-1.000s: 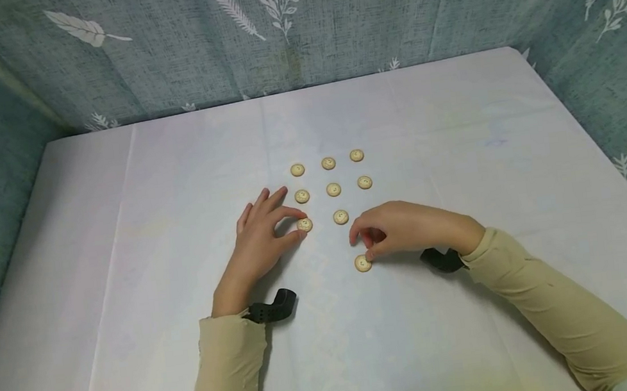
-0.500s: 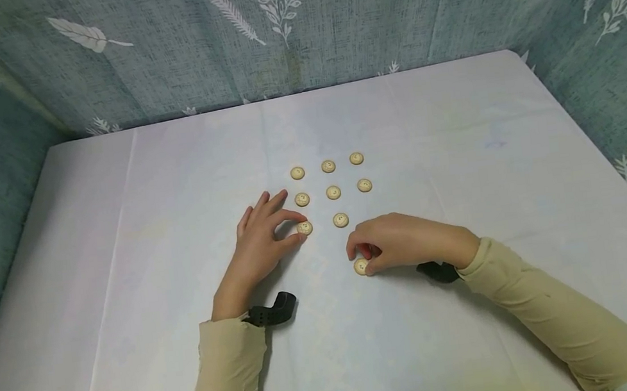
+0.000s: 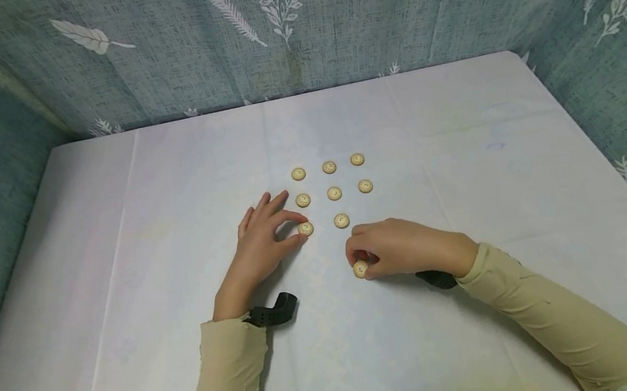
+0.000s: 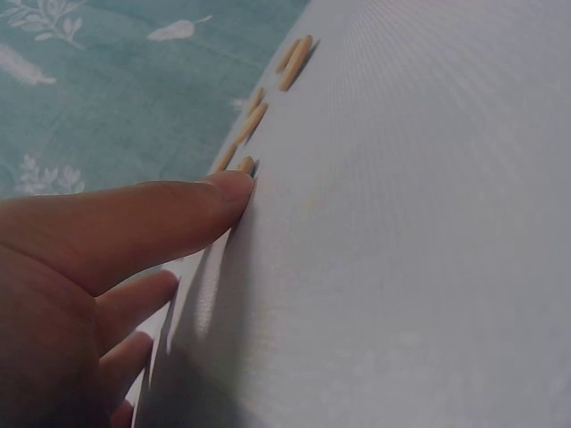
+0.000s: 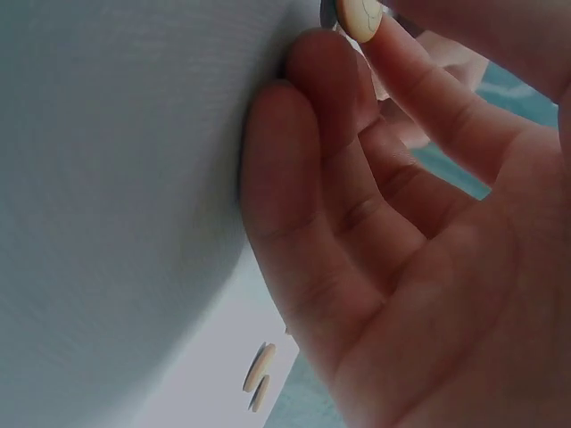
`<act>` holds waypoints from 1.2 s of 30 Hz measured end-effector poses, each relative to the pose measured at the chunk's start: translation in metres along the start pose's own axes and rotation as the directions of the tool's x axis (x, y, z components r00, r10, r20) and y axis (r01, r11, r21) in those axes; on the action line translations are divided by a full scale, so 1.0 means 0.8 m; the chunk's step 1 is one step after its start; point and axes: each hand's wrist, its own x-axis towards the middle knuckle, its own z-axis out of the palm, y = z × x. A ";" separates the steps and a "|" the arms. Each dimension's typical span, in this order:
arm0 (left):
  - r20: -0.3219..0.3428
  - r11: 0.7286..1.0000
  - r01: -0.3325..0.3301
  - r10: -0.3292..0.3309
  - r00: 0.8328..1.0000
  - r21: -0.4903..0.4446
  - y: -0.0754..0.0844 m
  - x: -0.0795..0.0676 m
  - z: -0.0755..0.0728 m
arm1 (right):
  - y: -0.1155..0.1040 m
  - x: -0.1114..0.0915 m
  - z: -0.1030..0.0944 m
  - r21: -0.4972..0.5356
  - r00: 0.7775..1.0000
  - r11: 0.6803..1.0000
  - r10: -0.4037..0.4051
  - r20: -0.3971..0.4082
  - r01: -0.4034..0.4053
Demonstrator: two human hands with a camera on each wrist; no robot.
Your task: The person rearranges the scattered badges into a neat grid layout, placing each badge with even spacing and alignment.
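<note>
My left hand [image 3: 258, 239] rests at the left end of the nearest row, pinching a pale wooden button [image 3: 306, 229] between thumb and forefinger; its other fingers are spread. My right hand [image 3: 401, 247] holds another wooden button [image 3: 360, 269] at its edges, a little nearer to me than the rows. In the right wrist view that button [image 5: 360, 18] shows between thumb and forefinger, with the other fingers curled beside it. In the left wrist view the thumb [image 4: 178, 218] hides most of the pinched button. One more button [image 3: 341, 220] lies between the hands.
Beyond the hands lie two rows of similar buttons, with a middle row button [image 3: 334, 193] and a back row button [image 3: 329, 167] at their centres. All lie flat on the white tablecloth [image 3: 142, 273]. A green leaf-patterned curtain [image 3: 330, 32] stands behind the table and at both sides.
The right hand has shifted slightly left and toward me, and its fingers have come round the near button, which moved a little with it. The left hand stays in place.
</note>
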 end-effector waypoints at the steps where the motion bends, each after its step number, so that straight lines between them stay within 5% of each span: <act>1: 0.000 1.000 -0.001 0.001 1.000 0.000 0.000 0.000 0.000 | 0.000 0.000 0.000 -0.002 1.000 1.000 -0.004 -0.003 0.004; 27: 0.000 1.000 -0.020 0.020 1.000 -0.004 0.001 -0.001 -0.002 | 0.001 0.000 0.002 0.021 0.995 0.995 -0.095 0.011 0.094; 36: -0.002 1.000 -0.018 0.018 1.000 -0.004 0.001 -0.001 -0.002 | 0.007 -0.001 -0.004 0.048 0.998 0.997 -0.065 0.028 0.063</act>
